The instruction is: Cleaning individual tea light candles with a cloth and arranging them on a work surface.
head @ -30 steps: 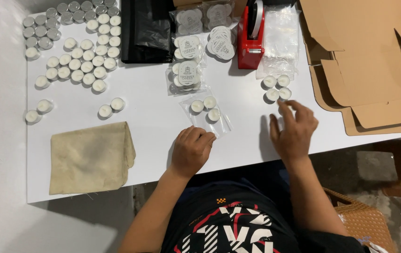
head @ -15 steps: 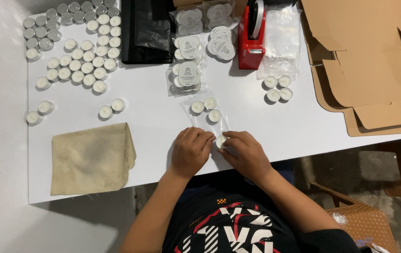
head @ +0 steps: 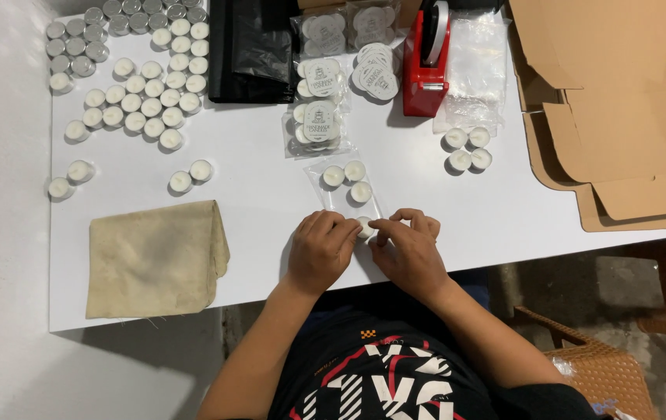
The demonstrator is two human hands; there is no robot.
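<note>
Head view | clear bag: three tealights inside | left hand, right hand: both pinching its open end

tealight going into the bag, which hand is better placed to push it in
Right hand: its fingertips pinch the tealight at the clear bag mouth. Left hand lies on the bag's edge, steadying it.

Both bare forearms reach away from the body and converge toward the middle, the elbows kept wide. The left hand lies palm down, knuckles up, fingers curled inward to the right. The right hand sits just beside it, fingers bent and pointing left, thumb and forefinger pinched in a small grip. The fingertips of the two hands meet.
</note>
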